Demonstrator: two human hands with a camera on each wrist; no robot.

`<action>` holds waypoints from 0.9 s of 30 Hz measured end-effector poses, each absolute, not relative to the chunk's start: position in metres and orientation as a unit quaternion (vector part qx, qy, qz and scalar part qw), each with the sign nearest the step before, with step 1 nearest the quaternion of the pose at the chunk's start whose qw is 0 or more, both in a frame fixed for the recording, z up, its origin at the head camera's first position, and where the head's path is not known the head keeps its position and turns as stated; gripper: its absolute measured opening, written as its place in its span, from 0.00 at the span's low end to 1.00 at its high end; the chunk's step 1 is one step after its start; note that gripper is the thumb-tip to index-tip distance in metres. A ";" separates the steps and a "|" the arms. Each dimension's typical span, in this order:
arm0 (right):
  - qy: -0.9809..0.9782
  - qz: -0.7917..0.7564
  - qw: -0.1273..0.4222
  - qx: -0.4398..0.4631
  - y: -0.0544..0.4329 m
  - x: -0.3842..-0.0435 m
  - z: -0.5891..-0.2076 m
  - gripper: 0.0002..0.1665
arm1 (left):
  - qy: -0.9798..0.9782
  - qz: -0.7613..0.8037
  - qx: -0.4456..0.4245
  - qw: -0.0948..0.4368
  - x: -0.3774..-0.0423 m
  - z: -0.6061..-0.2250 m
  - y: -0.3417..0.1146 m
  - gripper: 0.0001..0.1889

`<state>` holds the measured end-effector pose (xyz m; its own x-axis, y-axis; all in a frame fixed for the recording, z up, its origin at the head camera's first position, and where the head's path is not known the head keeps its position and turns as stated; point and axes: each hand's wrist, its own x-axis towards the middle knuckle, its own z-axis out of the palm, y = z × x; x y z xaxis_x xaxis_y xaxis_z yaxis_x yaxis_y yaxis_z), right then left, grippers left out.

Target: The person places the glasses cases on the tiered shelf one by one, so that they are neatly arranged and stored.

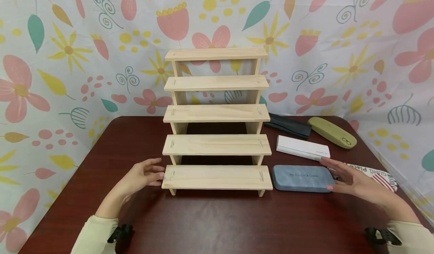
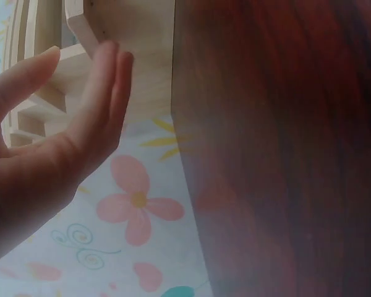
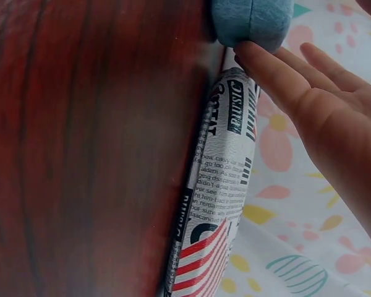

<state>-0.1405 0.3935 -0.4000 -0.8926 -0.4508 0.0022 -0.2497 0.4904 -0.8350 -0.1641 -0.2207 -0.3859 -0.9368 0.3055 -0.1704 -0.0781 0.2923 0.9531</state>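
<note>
A five-tier wooden step rack [image 1: 217, 144] stands upright on the table. Beside the left end of its lowest step is my left hand [image 1: 144, 176], fingers relaxed and holding nothing. On the right, my right hand [image 1: 352, 180] reaches over a printed case [image 1: 384, 178] with lettering and red stripes. Its thumb is at the right end of a blue glasses case [image 1: 301, 178]. The right wrist view shows a fingertip touching that blue case [image 3: 250, 21], with the printed case [image 3: 216, 179] below it. The left wrist view has my left hand [image 2: 68, 124] close to the rack [image 2: 136, 55].
Behind the blue case lie a white case [image 1: 301, 146], a black case [image 1: 288, 126] and an olive-green case [image 1: 332, 132] with a small glasses mark. The dark red table [image 1: 217, 220] ends at a flower-patterned cloth [image 1: 84, 77] behind and at both sides.
</note>
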 end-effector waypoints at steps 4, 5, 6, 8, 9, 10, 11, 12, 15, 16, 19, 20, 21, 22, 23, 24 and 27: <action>0.859 -0.460 0.112 -0.195 0.393 -0.141 -0.402 0.43 | 0.778 0.600 0.071 0.173 -0.165 -0.389 -0.221 0.32; 0.861 -0.458 0.111 -0.192 0.393 -0.141 -0.403 0.44 | 0.777 0.600 0.070 0.174 -0.165 -0.389 -0.221 0.32; 0.863 -0.456 0.109 -0.188 0.392 -0.141 -0.404 0.44 | 0.777 0.600 0.069 0.175 -0.165 -0.390 -0.221 0.31; 0.865 -0.454 0.106 -0.185 0.391 -0.142 -0.405 0.45 | 0.776 0.603 0.066 0.176 -0.166 -0.391 -0.221 0.30; 0.866 -0.453 0.104 -0.186 0.391 -0.143 -0.407 0.45 | 0.775 0.603 0.064 0.177 -0.165 -0.391 -0.220 0.30; 0.865 -0.454 0.103 -0.186 0.391 -0.143 -0.408 0.46 | 0.774 0.604 0.063 0.178 -0.165 -0.392 -0.220 0.29; 0.865 -0.455 0.101 -0.187 0.391 -0.144 -0.408 0.46 | 0.773 0.606 0.061 0.180 -0.165 -0.392 -0.220 0.29; 0.863 -0.458 0.101 -0.188 0.390 -0.144 -0.409 0.46 | 0.771 0.607 0.060 0.183 -0.165 -0.393 -0.219 0.29; 0.854 -0.470 0.104 -0.195 0.390 -0.145 -0.412 0.48 | 0.766 0.612 0.056 0.191 -0.164 -0.394 -0.218 0.28; 0.851 -0.476 0.105 -0.197 0.390 -0.145 -0.412 0.48 | 0.764 0.613 0.054 0.193 -0.164 -0.395 -0.218 0.28; 0.839 -0.490 0.107 -0.210 0.390 -0.145 -0.414 0.50 | 0.761 0.616 0.049 0.196 -0.164 -0.396 -0.217 0.28; 0.836 -0.493 0.107 -0.215 0.390 -0.145 -0.415 0.51 | 0.761 0.617 0.047 0.197 -0.164 -0.396 -0.217 0.28; 0.834 -0.495 0.107 -0.218 0.390 -0.146 -0.415 0.51 | 0.761 0.617 0.045 0.198 -0.164 -0.396 -0.216 0.28; 0.834 -0.494 0.107 -0.221 0.390 -0.146 -0.416 0.51 | 0.760 0.617 0.043 0.199 -0.164 -0.396 -0.216 0.28; 0.835 -0.492 0.106 -0.222 0.390 -0.146 -0.416 0.51 | 0.761 0.616 0.042 0.199 -0.165 -0.396 -0.216 0.28; 0.838 -0.487 0.105 -0.223 0.390 -0.146 -0.417 0.51 | 0.761 0.616 0.041 0.200 -0.165 -0.396 -0.216 0.28; 0.847 -0.475 0.100 -0.216 0.392 -0.147 -0.417 0.52 | 0.762 0.614 0.040 0.201 -0.165 -0.395 -0.215 0.28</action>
<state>-0.1468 0.3916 -0.4172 -0.8865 -0.4614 0.0362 -0.2719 0.4558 -0.8475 -0.1650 -0.2155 -0.3951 -0.9156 0.3090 -0.2575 -0.1855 0.2437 0.9520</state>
